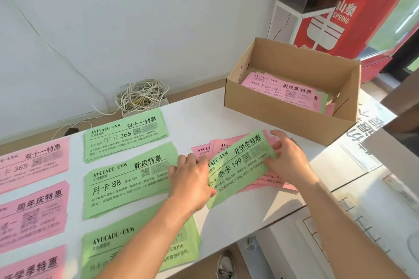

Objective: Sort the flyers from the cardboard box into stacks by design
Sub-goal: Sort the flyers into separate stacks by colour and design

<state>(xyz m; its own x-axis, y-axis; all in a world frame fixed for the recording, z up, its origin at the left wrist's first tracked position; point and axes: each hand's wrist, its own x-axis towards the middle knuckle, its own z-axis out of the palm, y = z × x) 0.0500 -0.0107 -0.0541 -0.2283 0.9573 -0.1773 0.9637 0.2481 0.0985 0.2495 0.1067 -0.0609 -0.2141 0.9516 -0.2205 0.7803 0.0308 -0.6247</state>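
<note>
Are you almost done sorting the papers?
Partway. Done: three pink stacks and three green stacks on the table. In hand: left hand and right hand hold a green flyer above a loose pink pile. Left: that pile, plus flyers in the cardboard box.

White wall (136,18), white table (204,118), tangled cord (140,95) on tan floor (195,91), red cabinet (340,29), daylight

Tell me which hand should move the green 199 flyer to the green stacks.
Probably left: the left hand holds the flyer's edge beside the green stacks; the right hand holds its far side.
</note>
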